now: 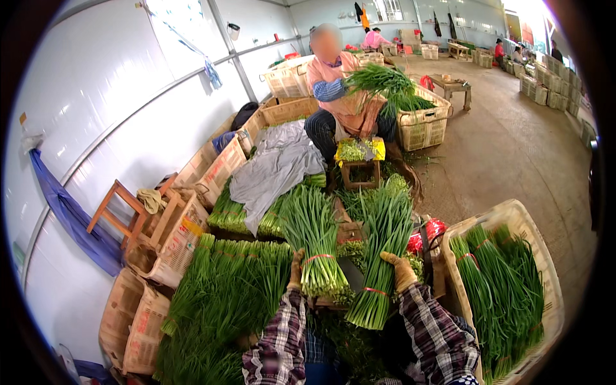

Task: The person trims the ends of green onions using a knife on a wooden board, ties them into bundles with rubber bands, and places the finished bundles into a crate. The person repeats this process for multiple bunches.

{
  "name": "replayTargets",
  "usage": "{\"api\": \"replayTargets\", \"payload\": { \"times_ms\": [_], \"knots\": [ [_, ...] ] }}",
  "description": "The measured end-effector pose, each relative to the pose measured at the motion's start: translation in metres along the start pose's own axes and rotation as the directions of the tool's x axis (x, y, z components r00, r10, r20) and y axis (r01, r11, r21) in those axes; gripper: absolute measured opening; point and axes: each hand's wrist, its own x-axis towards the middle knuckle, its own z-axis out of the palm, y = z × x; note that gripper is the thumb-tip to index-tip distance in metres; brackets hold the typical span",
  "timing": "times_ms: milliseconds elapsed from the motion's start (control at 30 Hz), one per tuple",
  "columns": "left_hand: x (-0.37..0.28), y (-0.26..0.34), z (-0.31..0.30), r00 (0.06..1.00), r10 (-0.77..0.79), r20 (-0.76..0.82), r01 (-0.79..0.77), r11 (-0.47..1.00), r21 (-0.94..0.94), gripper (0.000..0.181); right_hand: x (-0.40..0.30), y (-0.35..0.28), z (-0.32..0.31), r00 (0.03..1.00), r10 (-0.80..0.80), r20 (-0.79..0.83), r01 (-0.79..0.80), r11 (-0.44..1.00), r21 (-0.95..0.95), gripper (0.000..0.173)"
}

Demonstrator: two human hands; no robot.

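My left hand (pixel 296 270), in a tan work glove, grips a bundle of long green leafy stalks (pixel 319 260) tied with a red band, cut ends towards me. On the right, my right hand (pixel 400 269), gloved likewise, is closed on another banded green bundle (pixel 378 274), its lower end tilted to the left. The dark blade-like piece (pixel 352 273) between the bundles is partly covered. Rows of banded green bundles (pixel 236 279) lie at my left. A cream plastic crate (pixel 548 284) at my right holds more bundles.
A person (pixel 351 91) sits opposite, holding loose greens near a crate (pixel 423 127). A yellow-covered stool (pixel 361 151) bears trimmings. Grey cloth (pixel 284 161) covers part of the stacked greens. Crates (pixel 168 240) and a wooden stool (pixel 115 207) stand by the left wall.
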Motion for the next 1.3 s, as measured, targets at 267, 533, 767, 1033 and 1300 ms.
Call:
{"api": "replayTargets", "payload": {
  "times_ms": [267,533,767,1033,1300],
  "knots": [
    [0.002,0.047,0.054,0.999,0.038,-0.036,-0.029,0.975,0.220,0.056,-0.011,-0.011,-0.006,0.992,-0.103,-0.073,0.106,0.994,0.029,0.021],
    [0.076,0.036,0.035,0.993,-0.076,0.087,0.036,0.917,0.396,0.055,-0.018,-0.012,-0.001,0.989,-0.125,-0.079,0.130,0.990,0.056,0.023],
    [0.096,0.070,0.074,0.978,-0.169,-0.122,0.182,0.403,0.897,0.114,-0.035,-0.017,0.011,0.989,-0.121,-0.085,0.127,0.990,0.066,0.033],
    [0.062,0.033,0.108,0.995,0.067,0.073,-0.028,-0.515,0.857,0.112,-0.036,-0.014,0.011,0.985,-0.165,-0.059,0.166,0.986,0.024,0.036],
    [0.058,0.030,0.093,0.986,0.029,0.162,-0.140,-0.376,0.916,0.120,-0.026,-0.002,0.001,0.980,-0.160,-0.121,0.156,0.987,-0.045,0.029]
  ]
}}
